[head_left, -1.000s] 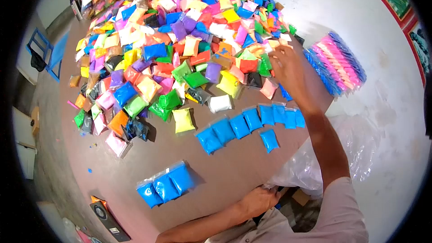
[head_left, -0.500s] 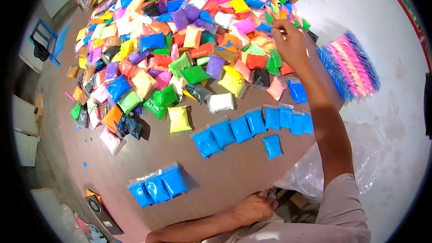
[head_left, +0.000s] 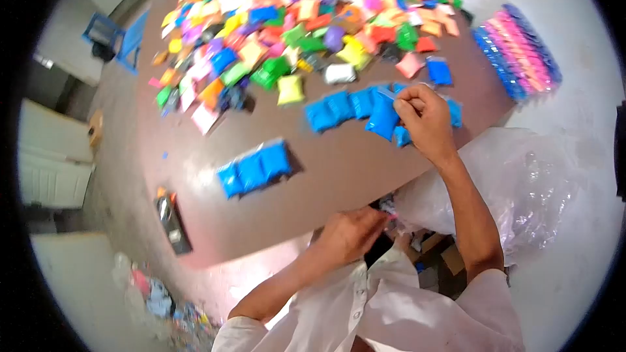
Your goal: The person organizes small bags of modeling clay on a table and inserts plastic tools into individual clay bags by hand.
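Observation:
A small blue clay-like packet (head_left: 382, 119) hangs by its clear top edge from the pinched fingers of my right hand (head_left: 425, 120). It is above a row of similar blue packets (head_left: 338, 108), partly covering them. My left hand (head_left: 352, 233) is closed near my body at the table's front edge; what its fingers hold, if anything, is hidden. Three blue packets side by side (head_left: 263, 164) lie on the table to the left. A light yellow packet (head_left: 290, 89) and a white packet (head_left: 340, 73) lie behind the row.
A large heap of multicoloured packets (head_left: 306, 10) covers the back of the brown table (head_left: 313, 186). Bundled blue and pink packets (head_left: 518, 52) are at the right. Clear plastic (head_left: 508, 182) sits beside the table. A black box (head_left: 173, 225) lies front left; a blue chair (head_left: 117, 39) stands beyond.
My right hand has come back from the heap's right side toward me and now holds a blue packet. The view has shifted, and more of my shirt shows.

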`<action>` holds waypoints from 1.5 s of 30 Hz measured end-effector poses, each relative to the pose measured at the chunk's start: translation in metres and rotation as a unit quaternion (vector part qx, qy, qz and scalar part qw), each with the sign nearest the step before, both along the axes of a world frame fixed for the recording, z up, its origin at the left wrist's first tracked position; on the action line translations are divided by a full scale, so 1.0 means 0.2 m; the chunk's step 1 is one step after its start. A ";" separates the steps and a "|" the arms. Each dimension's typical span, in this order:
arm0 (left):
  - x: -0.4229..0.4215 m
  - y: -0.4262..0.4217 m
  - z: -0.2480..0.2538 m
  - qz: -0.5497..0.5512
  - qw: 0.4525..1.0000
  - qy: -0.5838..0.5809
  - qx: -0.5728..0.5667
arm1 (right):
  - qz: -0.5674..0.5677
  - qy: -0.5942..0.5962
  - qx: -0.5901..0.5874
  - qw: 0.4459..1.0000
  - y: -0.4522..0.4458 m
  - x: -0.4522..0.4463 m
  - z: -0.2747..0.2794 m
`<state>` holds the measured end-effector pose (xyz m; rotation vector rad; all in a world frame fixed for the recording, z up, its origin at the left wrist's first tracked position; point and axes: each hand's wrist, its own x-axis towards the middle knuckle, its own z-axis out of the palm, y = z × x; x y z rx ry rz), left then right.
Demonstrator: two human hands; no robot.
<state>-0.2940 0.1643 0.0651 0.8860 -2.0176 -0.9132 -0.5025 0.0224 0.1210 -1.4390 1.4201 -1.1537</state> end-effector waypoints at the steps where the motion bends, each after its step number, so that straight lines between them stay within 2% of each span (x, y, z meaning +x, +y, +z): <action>1: 0.07 0.06 0.03 0.020 1.000 -0.013 0.011 | 0.016 0.000 0.007 1.000 0.09 0.04 -0.02; 3: 0.22 0.17 0.05 0.155 0.978 0.010 0.139 | 0.048 -0.009 0.014 0.999 0.25 0.18 -0.07; 4: 0.28 0.22 0.05 0.169 0.975 0.003 0.142 | 0.056 -0.010 0.028 0.998 0.33 0.24 -0.10; 5: 0.34 0.27 0.04 0.233 0.963 0.003 0.139 | 0.062 -0.010 0.039 0.997 0.40 0.30 -0.12; 6: 0.40 0.31 0.02 0.294 0.947 0.004 0.133 | 0.071 -0.060 0.064 0.994 0.46 0.36 -0.19; 9: 0.63 0.39 -0.09 0.369 0.923 -0.102 -0.017 | 0.108 -0.081 0.090 0.987 0.61 0.53 -0.24; 11: 0.78 0.42 -0.13 0.423 0.882 -0.193 -0.069 | 0.118 -0.086 0.097 0.985 0.68 0.61 -0.27; 15: 1.03 0.39 -0.16 0.501 0.824 -0.255 -0.074 | 0.120 -0.110 0.083 0.983 0.78 0.67 -0.32; 17: 1.11 0.37 -0.14 0.492 0.821 -0.271 -0.104 | 0.147 -0.141 0.119 0.972 0.81 0.67 -0.32; 19: 1.10 0.35 -0.09 0.483 0.816 -0.285 -0.139 | 0.139 -0.133 0.106 0.976 0.84 0.68 -0.31; 21: 1.04 0.36 -0.04 0.482 0.771 -0.344 -0.234 | 0.130 -0.126 0.095 0.979 0.88 0.68 -0.32; 23: 0.92 0.38 -0.02 0.460 0.838 -0.210 -0.203 | 0.123 -0.145 0.109 0.976 0.89 0.68 -0.35; 24: 0.85 0.41 -0.05 0.430 0.898 -0.058 -0.068 | 0.122 -0.148 0.106 0.976 0.91 0.69 -0.35; 25: 0.72 0.44 0.01 0.424 0.900 0.021 0.098 | 0.126 -0.143 0.113 0.975 0.93 0.70 -0.35; 26: 0.65 0.44 -0.10 0.385 0.905 0.119 0.138 | 0.133 -0.139 0.119 0.974 0.96 0.71 -0.36; 27: 0.56 0.45 -0.07 0.368 0.902 0.140 0.176 | 0.134 -0.144 0.115 0.974 0.98 0.73 -0.37; 28: 0.54 0.46 -0.09 0.364 0.897 0.084 0.234 | 0.122 -0.144 0.096 0.977 1.01 0.75 -0.38; 31: 0.51 0.48 -0.15 0.374 0.896 0.050 0.232 | 0.108 -0.119 0.028 0.987 1.07 0.75 -0.44; 32: 0.50 0.49 -0.16 0.372 0.898 0.045 0.230 | 0.092 -0.150 0.049 0.983 1.09 0.76 -0.45; 34: 0.48 0.51 -0.14 0.385 0.908 0.059 0.157 | 0.075 -0.184 0.069 0.978 1.12 0.75 -0.50; 36: 0.46 0.53 -0.09 0.389 0.911 0.019 0.136 | 0.171 -0.224 0.187 0.941 1.15 0.74 -0.54; 37: 0.45 0.53 -0.07 0.394 0.912 -0.015 0.113 | 0.163 -0.255 0.190 0.934 1.18 0.76 -0.55; 40: 0.45 0.57 -0.14 0.397 0.909 -0.046 0.116 | 0.142 -0.197 0.139 0.960 1.21 0.76 -0.59; 41: 0.44 0.57 -0.15 0.385 0.915 -0.043 0.108 | 0.116 -0.205 0.105 0.966 1.22 0.79 -0.64; 43: 0.42 0.58 -0.16 0.402 0.894 0.052 0.188 | 0.125 -0.168 0.091 0.974 1.22 0.77 -0.63; 44: 0.42 0.59 -0.17 0.393 0.900 0.052 0.182 | 0.112 -0.178 0.087 0.974 1.22 0.79 -0.63; 45: 0.42 0.60 -0.18 0.402 0.887 0.052 0.221 | 0.099 -0.189 0.083 0.973 1.23 0.80 -0.64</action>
